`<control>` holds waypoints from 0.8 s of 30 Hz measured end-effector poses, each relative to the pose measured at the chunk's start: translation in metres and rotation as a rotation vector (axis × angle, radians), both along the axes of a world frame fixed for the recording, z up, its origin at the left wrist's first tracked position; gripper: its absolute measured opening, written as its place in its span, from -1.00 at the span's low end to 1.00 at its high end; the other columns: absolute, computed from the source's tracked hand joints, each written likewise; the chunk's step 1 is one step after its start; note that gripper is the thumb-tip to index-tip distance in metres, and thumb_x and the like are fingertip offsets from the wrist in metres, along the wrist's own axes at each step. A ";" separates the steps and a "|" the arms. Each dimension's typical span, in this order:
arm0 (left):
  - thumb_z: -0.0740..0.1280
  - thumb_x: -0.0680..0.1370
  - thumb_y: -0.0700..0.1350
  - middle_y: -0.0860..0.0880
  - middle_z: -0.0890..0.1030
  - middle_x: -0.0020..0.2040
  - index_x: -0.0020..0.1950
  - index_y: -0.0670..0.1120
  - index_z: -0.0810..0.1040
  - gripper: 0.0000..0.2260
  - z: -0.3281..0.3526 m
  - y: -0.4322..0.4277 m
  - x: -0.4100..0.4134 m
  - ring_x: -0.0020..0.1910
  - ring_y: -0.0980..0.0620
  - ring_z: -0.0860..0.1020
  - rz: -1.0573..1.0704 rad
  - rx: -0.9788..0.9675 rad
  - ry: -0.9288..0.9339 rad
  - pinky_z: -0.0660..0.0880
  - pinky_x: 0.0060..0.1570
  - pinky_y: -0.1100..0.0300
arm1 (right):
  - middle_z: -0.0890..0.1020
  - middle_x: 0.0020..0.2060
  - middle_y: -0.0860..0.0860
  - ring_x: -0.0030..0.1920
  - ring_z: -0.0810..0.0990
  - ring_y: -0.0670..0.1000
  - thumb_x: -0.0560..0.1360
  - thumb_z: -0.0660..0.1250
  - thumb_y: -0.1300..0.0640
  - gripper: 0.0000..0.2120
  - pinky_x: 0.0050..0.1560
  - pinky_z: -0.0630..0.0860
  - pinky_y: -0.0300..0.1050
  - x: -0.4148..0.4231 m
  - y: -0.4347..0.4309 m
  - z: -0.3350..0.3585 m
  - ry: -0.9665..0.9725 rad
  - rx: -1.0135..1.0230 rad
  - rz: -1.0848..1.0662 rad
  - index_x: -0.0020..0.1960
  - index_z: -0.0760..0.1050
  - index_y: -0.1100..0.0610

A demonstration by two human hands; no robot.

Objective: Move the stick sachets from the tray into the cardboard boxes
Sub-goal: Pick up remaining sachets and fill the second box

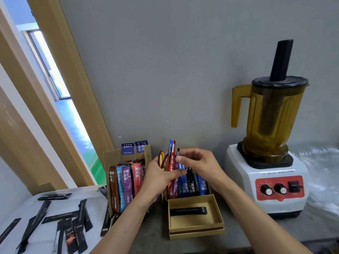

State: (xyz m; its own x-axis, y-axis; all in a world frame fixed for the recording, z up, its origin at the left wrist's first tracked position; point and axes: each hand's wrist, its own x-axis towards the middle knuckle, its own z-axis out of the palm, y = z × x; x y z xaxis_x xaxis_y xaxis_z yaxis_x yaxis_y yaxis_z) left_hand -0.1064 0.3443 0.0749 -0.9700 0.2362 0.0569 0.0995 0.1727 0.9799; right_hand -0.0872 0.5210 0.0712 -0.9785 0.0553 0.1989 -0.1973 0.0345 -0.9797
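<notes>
My left hand (161,177) grips a fanned bundle of coloured stick sachets (171,158) upright between the two boxes. My right hand (197,163) pinches a sachet at the bundle's right side, above the right cardboard box (194,184), which holds blue and black sachets standing on end. The left cardboard box (113,158) is packed with brown, blue, purple and red sachets. A white tray (53,208) at lower left carries several black sachets (62,219) lying flat.
A shallow tan box (196,230) in front holds one black sachet (189,211). A white blender (266,171) with an amber jug stands to the right, clear plastic wrap behind it. The grey wall lies close behind; a wooden door frame is at left.
</notes>
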 end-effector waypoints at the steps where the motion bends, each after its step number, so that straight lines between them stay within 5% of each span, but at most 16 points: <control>1: 0.69 0.33 -0.15 0.02 0.75 0.03 0.22 0.05 0.61 -0.48 -0.001 0.001 0.000 0.00 0.14 0.73 -0.022 -0.031 0.001 0.65 -0.11 0.26 | 0.78 -0.02 -0.03 0.01 0.77 -0.03 0.53 0.52 0.06 -0.80 0.00 0.70 -0.14 0.000 0.001 0.001 -0.009 0.024 0.005 0.12 0.68 0.08; 5: 0.68 0.35 -0.11 -0.04 0.76 0.03 0.22 -0.06 0.62 -0.52 -0.005 0.001 -0.002 0.03 0.02 0.75 -0.045 0.009 -0.091 0.68 -0.04 0.17 | 0.77 -0.08 -0.08 0.01 0.77 -0.03 0.62 0.41 0.08 -0.91 -0.09 0.67 -0.13 -0.003 0.009 -0.005 -0.078 -0.012 -0.120 0.09 0.65 0.06; 11: 0.65 0.38 -0.03 -0.07 0.76 0.08 0.26 -0.04 0.58 -0.50 -0.008 -0.005 -0.001 0.07 -0.05 0.75 -0.035 0.033 -0.163 0.66 0.17 -0.10 | 0.77 -0.07 -0.04 0.01 0.76 -0.03 0.62 0.41 0.11 -0.89 0.05 0.66 -0.01 -0.001 0.016 -0.005 -0.097 -0.069 -0.130 0.11 0.65 0.09; 17: 0.66 0.39 -0.13 -0.04 0.76 0.07 0.23 -0.02 0.56 -0.52 -0.008 -0.006 0.004 0.03 0.02 0.75 -0.055 0.023 -0.154 0.68 -0.04 0.13 | 0.77 -0.05 -0.06 0.06 0.75 0.00 0.61 0.42 0.10 -0.91 0.08 0.67 0.03 0.000 0.016 -0.003 -0.090 -0.088 -0.136 0.10 0.65 0.06; 24: 0.66 0.39 -0.11 -0.03 0.75 0.10 0.26 0.00 0.56 -0.50 -0.011 -0.009 0.001 0.06 0.03 0.75 -0.061 0.006 -0.129 0.69 0.04 0.09 | 0.77 -0.01 -0.06 0.09 0.75 0.00 0.57 0.46 0.05 -0.82 0.11 0.67 0.07 0.001 0.015 -0.005 -0.090 -0.104 -0.107 0.16 0.63 0.03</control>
